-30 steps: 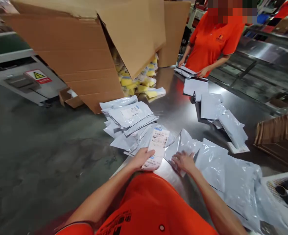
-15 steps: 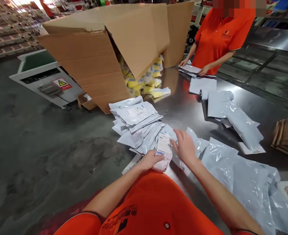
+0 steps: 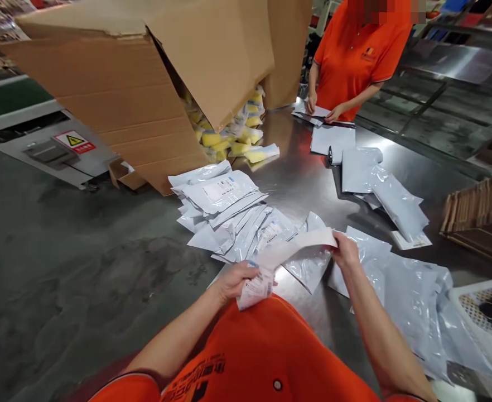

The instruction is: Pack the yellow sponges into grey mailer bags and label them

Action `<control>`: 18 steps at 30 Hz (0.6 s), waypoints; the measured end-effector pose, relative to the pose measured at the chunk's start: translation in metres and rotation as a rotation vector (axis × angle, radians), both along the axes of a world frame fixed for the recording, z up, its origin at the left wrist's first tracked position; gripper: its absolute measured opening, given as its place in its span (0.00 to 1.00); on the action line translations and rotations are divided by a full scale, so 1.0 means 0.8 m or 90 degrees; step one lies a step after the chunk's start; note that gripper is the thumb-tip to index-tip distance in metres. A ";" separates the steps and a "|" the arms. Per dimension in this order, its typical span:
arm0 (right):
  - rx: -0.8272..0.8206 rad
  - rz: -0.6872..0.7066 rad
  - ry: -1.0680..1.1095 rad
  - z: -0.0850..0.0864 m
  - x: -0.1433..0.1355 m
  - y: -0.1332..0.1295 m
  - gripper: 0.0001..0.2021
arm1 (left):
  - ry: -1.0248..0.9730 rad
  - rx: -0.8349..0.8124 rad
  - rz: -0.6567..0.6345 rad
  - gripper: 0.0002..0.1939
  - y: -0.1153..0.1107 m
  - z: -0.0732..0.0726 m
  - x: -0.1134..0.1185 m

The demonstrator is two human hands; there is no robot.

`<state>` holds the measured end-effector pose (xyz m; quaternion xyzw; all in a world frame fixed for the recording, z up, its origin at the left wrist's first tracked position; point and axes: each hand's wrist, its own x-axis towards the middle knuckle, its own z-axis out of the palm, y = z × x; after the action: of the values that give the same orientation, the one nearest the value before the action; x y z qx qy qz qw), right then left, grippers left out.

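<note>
Left hand (image 3: 234,280) and right hand (image 3: 347,251), I saw, pinched a label strip (image 3: 307,240) at two points, fingers closed, so it spanned between.

From where I sit, the strip of labels (image 3: 308,240) reads as thin, matt paper, while the grey-white mailers (image 3: 225,192) look like slick plastic film, creased and throwing back bright glints. I take the tabletop (image 3: 288,181) for smooth metal with a soft sheen, and the big carton (image 3: 116,95) for dull brown cardboard, faintly ridged along its side. The orange shirt (image 3: 271,346) nearest me looks like matt cloth, and the grey floor (image 3: 82,268) like blotchy, low-sheen concrete.
</note>
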<state>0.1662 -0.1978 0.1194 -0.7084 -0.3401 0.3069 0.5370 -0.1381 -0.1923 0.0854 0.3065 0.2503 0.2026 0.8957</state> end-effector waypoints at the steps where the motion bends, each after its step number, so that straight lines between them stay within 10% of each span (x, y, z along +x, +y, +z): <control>1: 0.005 -0.045 -0.029 0.003 0.001 -0.007 0.17 | -0.067 -0.029 0.009 0.28 0.003 0.003 0.003; 3: 0.033 -0.006 -0.140 0.009 -0.015 -0.025 0.18 | -0.149 -0.051 0.025 0.31 0.008 0.008 0.014; 8: 0.042 0.555 -0.367 0.009 -0.063 -0.040 0.24 | -0.080 -0.083 0.059 0.23 0.012 -0.003 0.025; 13: -0.113 0.246 -0.635 -0.060 0.025 0.011 0.26 | -0.091 -0.093 0.085 0.23 0.006 -0.012 0.002; 18: -0.368 0.242 -0.645 -0.122 0.084 0.022 0.29 | -0.130 -0.083 0.077 0.24 0.001 -0.006 0.001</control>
<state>0.2331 -0.1803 0.0221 -0.8100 -0.5766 0.1025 0.0305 -0.1370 -0.1916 0.0806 0.2102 0.1887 0.2695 0.9206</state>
